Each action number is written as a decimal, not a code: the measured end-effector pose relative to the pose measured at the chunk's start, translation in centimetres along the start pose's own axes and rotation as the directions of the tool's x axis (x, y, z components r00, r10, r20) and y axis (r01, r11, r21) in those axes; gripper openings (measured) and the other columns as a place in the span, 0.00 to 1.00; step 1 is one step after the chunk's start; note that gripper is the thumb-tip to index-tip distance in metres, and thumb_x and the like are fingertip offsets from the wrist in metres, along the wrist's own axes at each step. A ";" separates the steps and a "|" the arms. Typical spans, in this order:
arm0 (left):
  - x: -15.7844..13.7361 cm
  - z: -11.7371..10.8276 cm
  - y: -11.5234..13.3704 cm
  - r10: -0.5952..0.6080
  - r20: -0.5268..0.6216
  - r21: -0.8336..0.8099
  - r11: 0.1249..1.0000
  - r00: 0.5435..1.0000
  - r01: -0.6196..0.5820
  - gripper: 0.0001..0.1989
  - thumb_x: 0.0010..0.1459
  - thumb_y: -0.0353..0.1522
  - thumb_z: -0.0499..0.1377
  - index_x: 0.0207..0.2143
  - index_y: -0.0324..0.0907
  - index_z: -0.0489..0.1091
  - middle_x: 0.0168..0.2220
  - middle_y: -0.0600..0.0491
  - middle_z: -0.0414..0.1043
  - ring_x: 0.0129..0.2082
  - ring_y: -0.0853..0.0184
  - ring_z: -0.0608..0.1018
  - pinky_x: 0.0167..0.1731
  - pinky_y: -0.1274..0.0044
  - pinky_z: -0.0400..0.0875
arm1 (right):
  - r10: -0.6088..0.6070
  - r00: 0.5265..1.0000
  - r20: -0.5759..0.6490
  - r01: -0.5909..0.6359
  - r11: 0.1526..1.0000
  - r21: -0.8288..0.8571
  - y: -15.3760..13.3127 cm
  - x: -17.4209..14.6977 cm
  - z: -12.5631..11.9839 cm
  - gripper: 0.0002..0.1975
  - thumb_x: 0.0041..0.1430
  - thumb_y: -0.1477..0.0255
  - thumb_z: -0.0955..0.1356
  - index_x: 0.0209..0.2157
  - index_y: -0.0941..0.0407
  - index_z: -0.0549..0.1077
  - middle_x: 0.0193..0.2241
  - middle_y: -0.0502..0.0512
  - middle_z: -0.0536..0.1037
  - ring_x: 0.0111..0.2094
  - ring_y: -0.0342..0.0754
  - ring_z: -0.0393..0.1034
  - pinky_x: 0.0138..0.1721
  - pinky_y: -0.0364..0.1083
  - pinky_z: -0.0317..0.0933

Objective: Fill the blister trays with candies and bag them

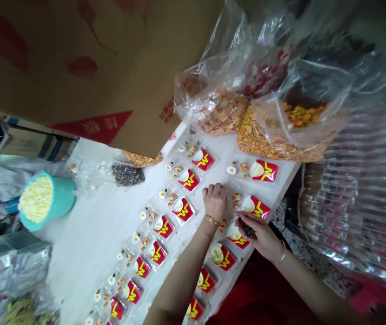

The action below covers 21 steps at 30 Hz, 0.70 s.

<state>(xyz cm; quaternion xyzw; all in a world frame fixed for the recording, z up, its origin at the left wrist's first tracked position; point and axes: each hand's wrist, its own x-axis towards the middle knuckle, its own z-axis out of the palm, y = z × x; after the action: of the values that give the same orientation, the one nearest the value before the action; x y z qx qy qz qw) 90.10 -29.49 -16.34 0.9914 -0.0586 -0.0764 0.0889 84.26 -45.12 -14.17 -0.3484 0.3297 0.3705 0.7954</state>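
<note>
My left hand (216, 201), with a gold bangle at its wrist, is over the clear trays on the white table (91, 253). Its fingers are curled together, and whatever they pinch is hidden. To its right, my right hand (263, 237) is closed around a clump of small dark brown pieces (247, 229). That hand is above a clear plastic tray with a red fries box (260, 206) marked with a yellow zigzag. More such trays stand in rows, each with a red fries box (183, 210), a small fried egg (162, 194) and tiny colourful pieces.
Clear bags of orange pieces (277, 142) stand at the table's far end. A large cardboard box (111, 76) juts over the upper left. A turquoise bucket (62, 196) of pale strips and a bag of dark pieces (128, 175) sit left. Stacked clear plastic trays (351, 216) are at right.
</note>
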 end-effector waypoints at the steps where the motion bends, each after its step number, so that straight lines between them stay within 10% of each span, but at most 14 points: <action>1: -0.2 0.0 0.2 0.002 0.007 -0.007 1.000 1.000 -0.002 0.09 0.57 0.31 0.55 0.40 0.41 0.70 0.43 0.47 0.70 0.41 0.59 0.69 0.37 0.66 0.59 | 0.011 1.000 -0.030 -0.010 1.000 0.008 0.2 0.0 -0.2 0.14 0.49 0.65 0.73 0.37 0.57 0.77 0.28 0.53 0.76 0.25 0.39 0.65 0.23 0.38 0.57; 8: -3.5 -3.8 -1.9 -0.177 -0.271 -0.307 0.948 0.946 0.089 0.25 0.59 0.33 0.55 0.58 0.45 0.56 0.55 0.44 0.63 0.53 0.59 0.67 0.47 0.66 0.63 | 0.054 0.994 -0.092 -0.054 0.999 0.004 0.0 0.7 -1.2 0.20 0.41 0.64 0.77 0.39 0.50 0.77 0.40 0.51 0.78 0.38 0.46 0.72 0.31 0.40 0.66; 12: -6.1 -12.0 -8.7 -0.632 -0.552 -0.584 0.759 0.544 0.289 0.25 0.58 0.38 0.56 0.57 0.45 0.56 0.52 0.44 0.64 0.50 0.60 0.69 0.43 0.69 0.65 | -0.030 0.998 -0.058 0.025 0.997 -0.079 -2.9 0.9 1.8 0.21 0.36 0.63 0.78 0.37 0.50 0.78 0.37 0.51 0.79 0.37 0.49 0.73 0.30 0.41 0.67; 15: -7.9 -19.5 -14.6 -0.716 -0.654 -0.666 0.698 0.244 0.264 0.38 0.51 0.44 0.61 0.60 0.44 0.50 0.56 0.42 0.59 0.52 0.56 0.68 0.40 0.69 0.66 | -0.093 0.996 0.011 0.093 0.987 -0.133 -4.4 0.8 5.1 0.21 0.36 0.62 0.77 0.36 0.52 0.78 0.31 0.53 0.80 0.27 0.45 0.72 0.22 0.39 0.63; 21: -7.2 -29.4 -19.8 -0.756 -0.591 -0.722 0.651 0.280 0.234 0.50 0.44 0.50 0.61 0.64 0.47 0.40 0.62 0.43 0.53 0.58 0.50 0.64 0.45 0.63 0.68 | -0.186 0.970 0.157 0.213 0.961 -0.176 -6.1 1.5 10.2 0.26 0.30 0.53 0.77 0.29 0.57 0.78 0.17 0.52 0.73 0.13 0.38 0.60 0.15 0.38 0.50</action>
<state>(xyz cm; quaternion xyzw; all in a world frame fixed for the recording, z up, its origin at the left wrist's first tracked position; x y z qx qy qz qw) 89.79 -4.30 9.61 0.7849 0.3444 0.3963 0.3291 92.72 -39.34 -7.92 -0.4280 0.1994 0.3417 0.8126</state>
